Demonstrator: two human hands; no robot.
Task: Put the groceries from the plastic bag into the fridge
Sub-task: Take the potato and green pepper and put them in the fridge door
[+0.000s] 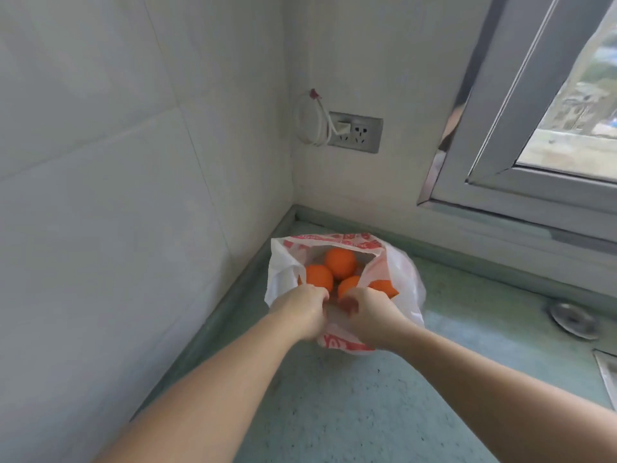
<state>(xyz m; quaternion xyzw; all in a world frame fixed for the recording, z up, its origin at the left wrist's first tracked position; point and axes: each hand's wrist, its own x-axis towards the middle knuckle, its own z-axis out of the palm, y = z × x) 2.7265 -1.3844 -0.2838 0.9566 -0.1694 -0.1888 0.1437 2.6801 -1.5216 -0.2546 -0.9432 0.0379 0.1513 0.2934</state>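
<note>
A white plastic bag (pixel 405 279) with red print sits on the green counter (pixel 367 412) in the corner by the tiled wall. Its mouth gapes towards me and several oranges (pixel 340 262) show inside. My left hand (pixel 300 310) pinches the near left rim of the bag with closed fingers. My right hand (pixel 370 312) grips the near right rim beside it, partly covering one orange. The two hands almost touch. No fridge is in view.
A wall socket (pixel 355 135) with a plugged white cable coil (pixel 309 123) sits above the bag. A metal-framed window (pixel 534 155) fills the upper right. A round metal fitting (pixel 572 319) and a sink edge (pixel 607 369) lie at the right.
</note>
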